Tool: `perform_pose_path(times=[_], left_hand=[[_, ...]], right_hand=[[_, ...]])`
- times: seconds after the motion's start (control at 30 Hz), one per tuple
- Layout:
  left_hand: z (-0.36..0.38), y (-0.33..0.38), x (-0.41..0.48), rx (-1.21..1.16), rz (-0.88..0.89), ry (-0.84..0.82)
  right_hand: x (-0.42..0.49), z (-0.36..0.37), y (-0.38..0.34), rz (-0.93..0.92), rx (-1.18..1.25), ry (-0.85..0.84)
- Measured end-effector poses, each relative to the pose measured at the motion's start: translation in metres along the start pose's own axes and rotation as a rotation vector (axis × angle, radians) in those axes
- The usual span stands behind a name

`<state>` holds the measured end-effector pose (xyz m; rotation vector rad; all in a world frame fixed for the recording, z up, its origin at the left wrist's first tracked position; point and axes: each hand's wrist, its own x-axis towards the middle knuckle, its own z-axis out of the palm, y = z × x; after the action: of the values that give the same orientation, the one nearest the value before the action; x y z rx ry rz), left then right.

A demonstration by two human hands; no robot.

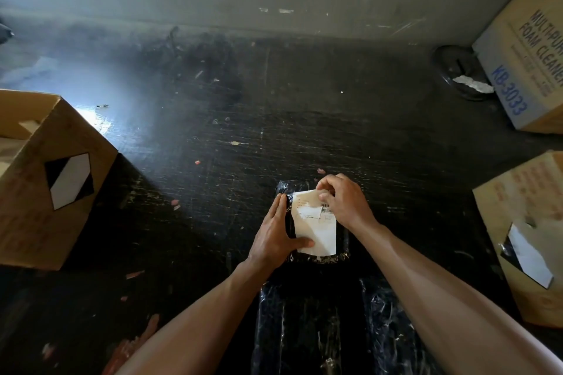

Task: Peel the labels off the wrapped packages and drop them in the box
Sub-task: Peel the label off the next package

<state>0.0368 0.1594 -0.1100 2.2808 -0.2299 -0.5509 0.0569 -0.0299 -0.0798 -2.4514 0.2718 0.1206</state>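
From the head view, the wrapped package (288,189) lies on the dark, scuffed surface (213,131) at about 6 o'clock, just below the middle of the picture. The white label (316,231) covers most of its top.

The left hand (274,234) lies flat with straight fingers along the package's 9 o'clock edge, thumb stretched across the label's near corner, pressing and not gripping. The right hand (341,201) has its fingertips curled in a pinch on the label's corner at 1 o'clock, which looks slightly lifted.

The package is probably light and would slide on its glossy film, so it needs pinning down. The label is thin paper and likely to tear, so the best hold is low on the lifted corner, peeling flat and slowly (a steep pull would probably rip it or stretch the film).

Further wrapped packages (304,329) sit nearer the person at 6 o'clock.

The open box (61,192) at 9 o'clock, the likely drop point, carries a black-and-white diamond sticker. The carton (524,64) at 2 o'clock reads "MULTI-PUR…", "FOAM CLEANER" and "KB-3033". A third box (524,207) at 4 o'clock has faint red print too blurred to read. The label shows a barcode, and its text is too small to make out.
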Motion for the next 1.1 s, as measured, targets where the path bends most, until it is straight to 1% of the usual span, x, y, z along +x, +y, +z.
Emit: perform_pose_path(times=[0.1, 0.37, 0.63, 0.8, 0.93, 1.1], left_hand=[[0.0, 0.0, 0.0, -0.007, 0.0, -0.002], [0.001, 0.0, 0.001, -0.004, -0.007, -0.004], [0.0, -0.001, 0.002, -0.024, -0.01, -0.008], [0.0, -0.001, 0.001, -0.028, -0.01, -0.029], [0.003, -0.004, 0.002, -0.059, -0.025, -0.054], [0.005, -0.002, 0.002, -0.055, -0.034, -0.028]], right_hand=[[0.002, -0.001, 0.002, 0.032, 0.005, -0.003], [0.007, -0.007, 0.001, 0.032, 0.029, -0.028], [0.0, -0.005, 0.0, -0.04, -0.014, -0.046], [-0.005, -0.015, 0.002, -0.055, 0.025, -0.054], [-0.011, -0.02, 0.008, -0.045, 0.032, -0.046], [-0.013, -0.016, 0.005, -0.045, 0.007, -0.007]])
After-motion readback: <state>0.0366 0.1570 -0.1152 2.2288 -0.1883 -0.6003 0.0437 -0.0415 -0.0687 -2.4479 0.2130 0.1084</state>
